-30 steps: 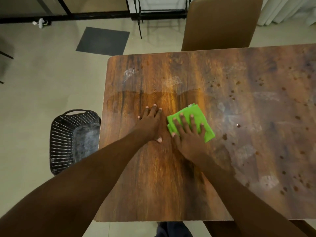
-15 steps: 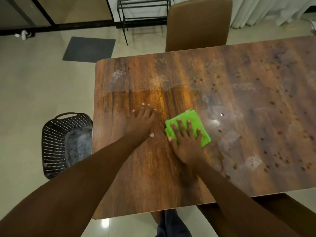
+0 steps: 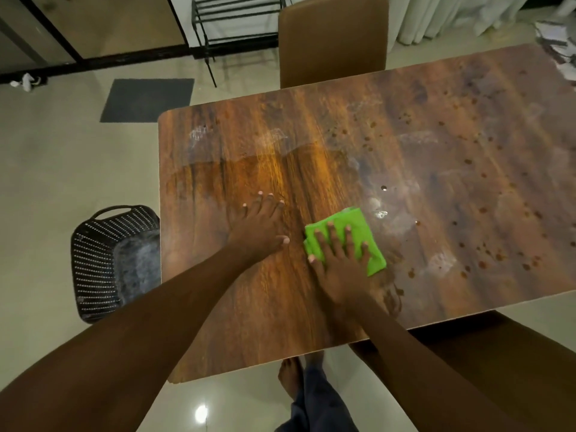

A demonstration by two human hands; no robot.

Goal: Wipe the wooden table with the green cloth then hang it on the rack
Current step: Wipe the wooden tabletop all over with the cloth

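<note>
Where the frame cuts off at the right, the far right corner of the wooden table (image 3: 436,145) runs out of view, and a pale heap of something (image 3: 558,42) there is too clipped to name. Only the lower bars of the black metal rack (image 3: 237,29) show at the top edge, beyond the table's far edge and beside a brown chair back (image 3: 333,42). The folded green cloth (image 3: 358,227) is partly hidden: the right hand (image 3: 338,265) lies over its near half, so only the far and right parts show. That hand is flat, palm down, fingers (image 3: 349,241) spread and pointing away across the cloth, pressing it to the tabletop rather than gripping it. The cloth sits roughly midway between the near and far edges, nearer the left edge than the right, beside dark spots and pale smears. Just left of it, not touching, the left hand (image 3: 260,227) rests flat and empty on bare wood, fingers splayed. Both forearms reach in from the near edge. On the floor by the table's left edge stands a black perforated basket (image 3: 109,263).
</note>
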